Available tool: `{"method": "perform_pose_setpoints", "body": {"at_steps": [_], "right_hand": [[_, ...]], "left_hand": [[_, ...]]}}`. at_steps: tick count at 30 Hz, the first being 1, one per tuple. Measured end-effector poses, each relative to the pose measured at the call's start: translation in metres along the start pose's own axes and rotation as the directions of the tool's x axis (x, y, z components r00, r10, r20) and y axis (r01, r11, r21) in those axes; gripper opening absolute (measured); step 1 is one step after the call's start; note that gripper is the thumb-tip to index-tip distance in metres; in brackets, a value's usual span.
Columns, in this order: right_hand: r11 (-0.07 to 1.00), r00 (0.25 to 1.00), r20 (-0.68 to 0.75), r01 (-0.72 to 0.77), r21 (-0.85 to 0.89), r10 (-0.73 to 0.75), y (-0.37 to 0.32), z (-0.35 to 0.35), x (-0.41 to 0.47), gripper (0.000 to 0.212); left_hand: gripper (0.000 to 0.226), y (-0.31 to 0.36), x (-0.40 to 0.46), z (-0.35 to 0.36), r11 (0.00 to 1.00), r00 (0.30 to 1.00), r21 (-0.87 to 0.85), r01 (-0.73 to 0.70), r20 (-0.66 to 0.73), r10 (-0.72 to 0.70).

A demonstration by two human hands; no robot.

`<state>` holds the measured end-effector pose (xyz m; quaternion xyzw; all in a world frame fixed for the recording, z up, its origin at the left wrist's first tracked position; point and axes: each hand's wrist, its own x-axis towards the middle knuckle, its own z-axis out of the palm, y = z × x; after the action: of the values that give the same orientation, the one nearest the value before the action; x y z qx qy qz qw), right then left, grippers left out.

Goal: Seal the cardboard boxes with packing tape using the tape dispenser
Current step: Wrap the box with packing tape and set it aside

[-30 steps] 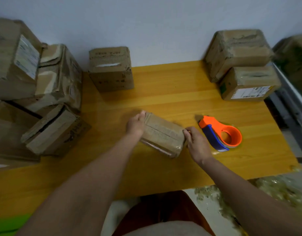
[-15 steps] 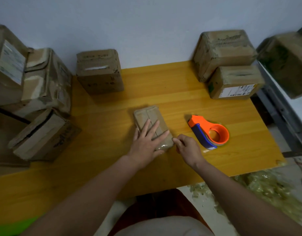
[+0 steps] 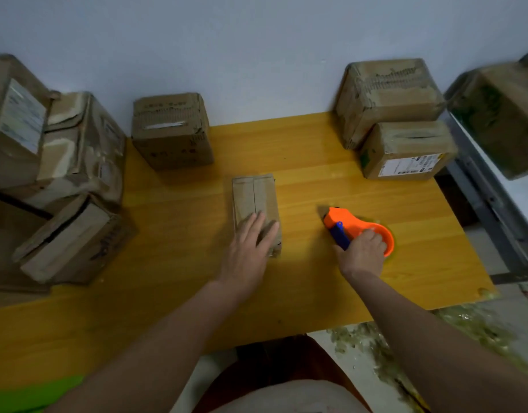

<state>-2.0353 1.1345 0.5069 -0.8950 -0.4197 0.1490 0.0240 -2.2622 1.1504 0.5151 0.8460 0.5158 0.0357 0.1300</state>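
Head view. The right hand [image 3: 361, 248] has moved off the small box [image 3: 255, 204] since half a second ago and now lies on the tape dispenser [image 3: 358, 228], fingers curled over its orange ring and blue grip. The dispenser rests on the bench [image 3: 316, 293] at its right-hand side, well in from the front edge, in about the same spot as before. The left hand [image 3: 251, 248] stays flat on the box, fingers straight and spread over its near end, pressing it down and gripping nothing.

Judgement: positioning is finished, the tool is being picked up, and taping comes next.

Condition of the box: narrow, brown, lying flat near the middle of the bench, its long side running from the front edge toward the wall. A centre seam runs the length of the top face between two closed flaps. Whether any tape already covers that seam cannot be told; the surface looks dull and creased.

Other boxes: one at the back edge [image 3: 172, 131], a stack of two at the back right corner [image 3: 388, 96], and a pile along the left edge [image 3: 63, 186].
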Motion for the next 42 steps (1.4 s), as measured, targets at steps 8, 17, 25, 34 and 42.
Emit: {"method": "perform_pose_setpoints", "body": {"at_steps": [8, 17, 25, 34, 42], "right_hand": [[0.975, 0.970, 0.198, 0.097, 0.202, -0.138, 0.022, -0.011, 0.017, 0.029], [0.616, 0.674, 0.393, 0.117, 0.779, -0.626, 0.012, -0.073, -0.003, 0.026], [0.631, 0.549, 0.497, 0.075, 0.772, -0.672, 0.015, -0.093, 0.002, 0.023], [0.728, 0.511, 0.606, 0.061, 0.682, -0.610, 0.010, -0.097, 0.001, 0.045], [0.733, 0.398, 0.651, 0.089, 0.675, -0.647, 0.003, -0.100, -0.009, 0.052]], "left_hand": [[0.034, 0.017, -0.022, -0.015, 0.867, 0.956, -0.456, 0.200, -0.105, -0.275], [0.047, 0.022, 0.045, -0.080, 0.532, 0.825, -0.700, 0.476, 0.147, -0.545], [0.034, 0.031, 0.042, -0.098, 0.226, 0.879, -0.857, 0.462, 0.409, -0.246], [0.018, 0.036, 0.031, -0.072, -0.149, 0.837, -0.863, 0.482, 0.504, -0.212], [0.007, 0.053, 0.022, -0.051, -0.052, 0.704, -0.894, 0.445, 0.385, -0.597]]}}
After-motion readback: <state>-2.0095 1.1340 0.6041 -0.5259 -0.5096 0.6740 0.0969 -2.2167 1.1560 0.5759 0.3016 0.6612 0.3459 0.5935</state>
